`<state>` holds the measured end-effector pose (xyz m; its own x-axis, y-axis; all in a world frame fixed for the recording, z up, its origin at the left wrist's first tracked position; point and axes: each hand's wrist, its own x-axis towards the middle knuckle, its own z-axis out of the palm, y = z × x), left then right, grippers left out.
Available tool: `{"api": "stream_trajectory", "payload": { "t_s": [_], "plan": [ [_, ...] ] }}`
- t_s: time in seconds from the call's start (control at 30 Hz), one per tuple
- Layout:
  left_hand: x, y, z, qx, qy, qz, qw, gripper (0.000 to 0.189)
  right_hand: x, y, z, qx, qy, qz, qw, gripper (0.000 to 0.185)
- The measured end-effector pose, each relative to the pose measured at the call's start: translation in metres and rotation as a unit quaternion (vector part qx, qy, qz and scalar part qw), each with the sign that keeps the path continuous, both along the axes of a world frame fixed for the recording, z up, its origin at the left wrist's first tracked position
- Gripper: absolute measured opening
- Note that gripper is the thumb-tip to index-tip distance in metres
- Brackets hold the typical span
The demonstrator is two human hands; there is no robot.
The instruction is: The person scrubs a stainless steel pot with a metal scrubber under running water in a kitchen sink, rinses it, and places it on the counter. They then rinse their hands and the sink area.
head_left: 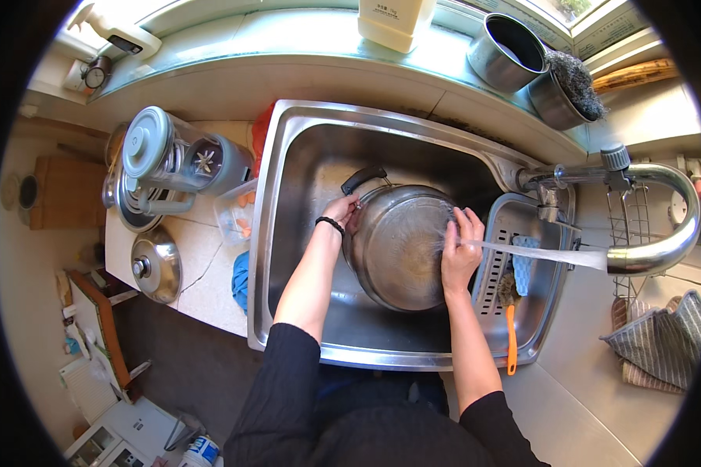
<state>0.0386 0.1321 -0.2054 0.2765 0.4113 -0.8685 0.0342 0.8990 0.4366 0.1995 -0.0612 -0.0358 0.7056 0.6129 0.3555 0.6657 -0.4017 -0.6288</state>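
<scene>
A stainless steel pot (pixel 409 251) is tipped over in the sink (pixel 304 146), its round, stained base turned up toward me. My left hand (pixel 342 211) grips the pot's left side, just below its black loop handle (pixel 364 178); a dark braided band circles that wrist. At the right edge of the base is my right hand (pixel 462 248), fingers spread and bare of any tool. Running water (pixel 537 251) shoots from the curved metal faucet (pixel 637 260) across this hand and onto the base. The pot's inside is hidden.
Right of the pot, a drain tray (pixel 496 280) carries a blue checked cloth (pixel 523 265) and an orange-handled brush (pixel 510 333). A blender (pixel 181 152), a pot lid (pixel 156 265) and a plastic box (pixel 236 216) stand left. Metal cups (pixel 505 55) and steel wool (pixel 575 84) occupy the sill.
</scene>
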Motion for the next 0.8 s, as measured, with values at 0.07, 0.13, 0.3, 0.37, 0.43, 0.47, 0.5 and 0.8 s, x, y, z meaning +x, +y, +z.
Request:
{"api": "stream_trajectory", "payload": {
  "t_s": [0.07, 0.13, 0.3, 0.37, 0.43, 0.47, 0.5, 0.8],
  "plan": [
    [-0.008, -0.004, 0.03, 0.057, 0.024, -0.015, 0.998, 0.017, 0.0, -0.002, 0.005, 0.013, 0.012, -0.01, 1.0, 0.023],
    [-0.018, -0.01, 0.072, 0.124, 0.024, -0.035, 0.991, 0.021, 0.001, 0.0, 0.008, 0.033, 0.035, -0.016, 0.999, 0.022],
    [-0.041, -0.031, 0.14, 0.274, 0.074, 0.019, 0.959, 0.018, 0.012, 0.008, 0.005, 0.063, 0.12, 0.063, 0.989, 0.023],
    [-0.045, -0.038, 0.159, 0.319, 0.091, 0.035, 0.943, 0.024, 0.009, 0.008, 0.009, 0.084, 0.183, 0.086, 0.976, 0.024],
    [-0.04, -0.045, 0.181, 0.349, 0.116, 0.044, 0.929, 0.023, 0.009, 0.006, 0.01, 0.103, 0.242, 0.101, 0.96, 0.024],
    [-0.038, -0.047, 0.188, 0.363, 0.128, 0.047, 0.922, 0.023, 0.011, 0.003, 0.007, 0.111, 0.271, 0.105, 0.95, 0.025],
    [-0.041, -0.049, 0.185, 0.382, 0.11, 0.059, 0.916, 0.023, 0.011, 0.001, 0.008, 0.12, 0.301, 0.111, 0.939, 0.025],
    [-0.009, -0.081, 0.23, 0.316, -0.084, 0.077, 0.942, 0.044, 0.029, -0.027, 0.02, 0.153, 0.557, 0.079, 0.813, 0.026]
  ]
}}
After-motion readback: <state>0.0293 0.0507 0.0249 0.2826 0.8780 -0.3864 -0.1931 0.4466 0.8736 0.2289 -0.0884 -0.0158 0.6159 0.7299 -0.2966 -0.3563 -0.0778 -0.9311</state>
